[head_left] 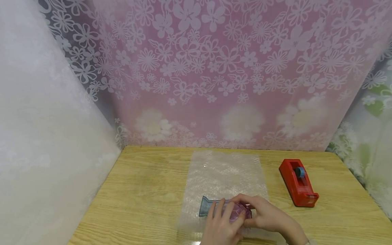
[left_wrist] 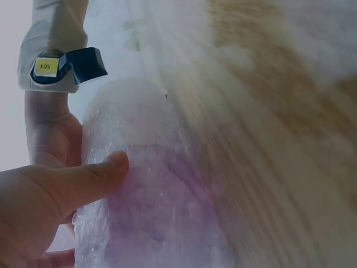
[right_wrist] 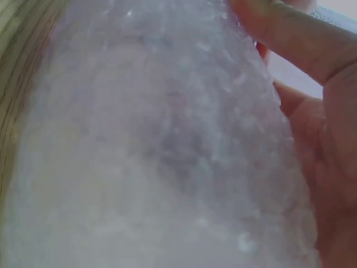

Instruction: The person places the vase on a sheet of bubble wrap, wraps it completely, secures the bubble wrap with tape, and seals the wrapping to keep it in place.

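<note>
A vase [head_left: 206,207] lies on its side, with a grey-blue flared end to the left and a purple body to the right. Under it spreads a clear sheet of bubble wrap [head_left: 226,173]. My left hand [head_left: 220,224] holds the body from the near side, fingers over the top. At the purple end, my right hand [head_left: 266,214] grips with fingers above and thumb on the near side. Both wrist views show cloudy bubble wrap over the purple body, with the left thumb [left_wrist: 92,180] pressed on it. The hands hide part of the vase.
A red tape dispenser [head_left: 297,183] with a blue roll stands on the wooden table [head_left: 144,190], right of the sheet. Flowered curtains [head_left: 196,85] hang behind the table and along both sides. The right wrist wears a dark strap [left_wrist: 83,64].
</note>
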